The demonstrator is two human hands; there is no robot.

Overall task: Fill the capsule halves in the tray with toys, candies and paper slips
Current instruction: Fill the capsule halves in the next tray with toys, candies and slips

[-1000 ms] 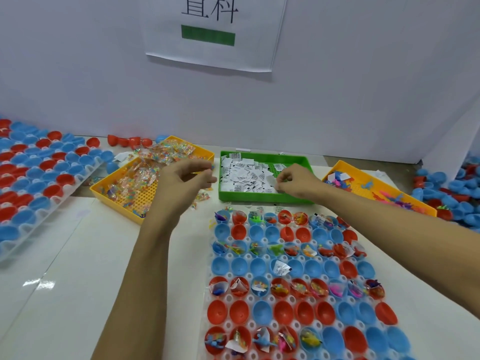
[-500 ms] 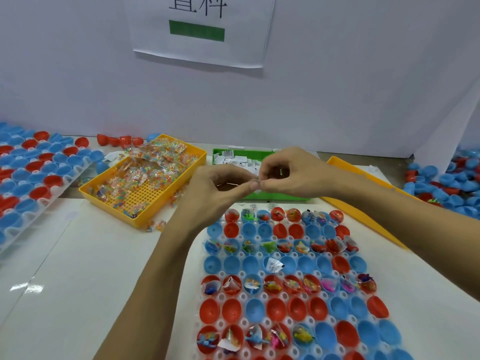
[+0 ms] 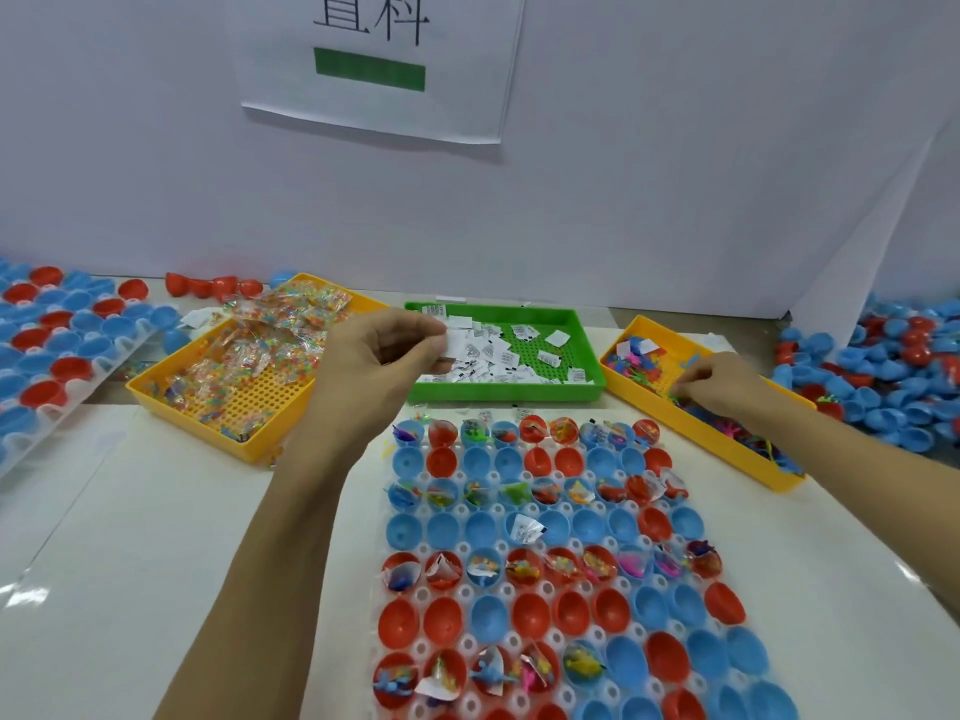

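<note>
The left hand (image 3: 382,350) is raised above the gap between the left yellow bin (image 3: 270,415) and the green bin (image 3: 519,392). Its fingers are curled and its thumb and fingertips pinch some white paper slips (image 3: 457,341). The right hand (image 3: 719,384) reaches into the right yellow bin (image 3: 727,439), fingers bent down among the small coloured toys (image 3: 641,368); I cannot tell if it grips one.

The capsule tray (image 3: 566,579) lies on the white surface (image 3: 130,537) in front of the person, just below the three bins. It holds rows of red and blue capsule halves (image 3: 397,618), open side up. The top row and several other rows already contain toys, candies and slips; the rows between them are mostly empty, except one blue half with a single printed slip (image 3: 527,527).

The left yellow bin is full of clear candy packets (image 3: 260,345) with coloured beads inside. The green bin contains many white slips with small black print, too small to read.

On the wall behind hangs a white sheet (image 3: 379,65) with two large black characters, cut at the top edge; the second reads "科". Under them is a green bar.

At the far left a second tray (image 3: 57,350) of red and blue halves lies on the surface, and loose halves (image 3: 883,387) are piled at the far right.
</note>
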